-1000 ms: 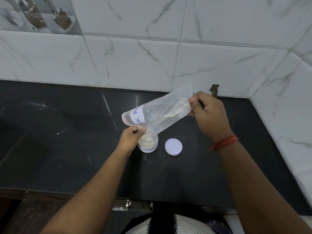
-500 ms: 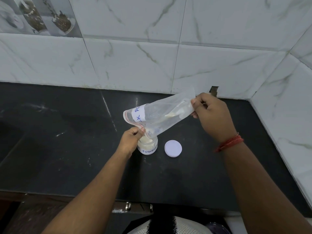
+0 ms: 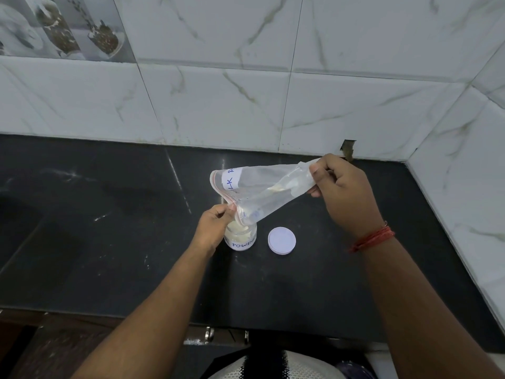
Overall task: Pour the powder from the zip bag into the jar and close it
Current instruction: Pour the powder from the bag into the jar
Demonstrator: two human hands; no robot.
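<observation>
— Where are we keeping the zip bag (image 3: 269, 191)?

— We're pinching its mouth with our left hand (image 3: 216, 224) over the open jar (image 3: 241, 237) (lid (image 3: 282, 240) lying just beside), while our right hand (image 3: 343, 191) is gripping its raised bottom, farther back.

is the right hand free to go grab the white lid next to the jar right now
Probably not yet. The right hand is pinching the raised bottom end of the zip bag, tilted over the jar. The lid lies bare on the counter with nothing over it, so the path is open once it lets go.
</observation>
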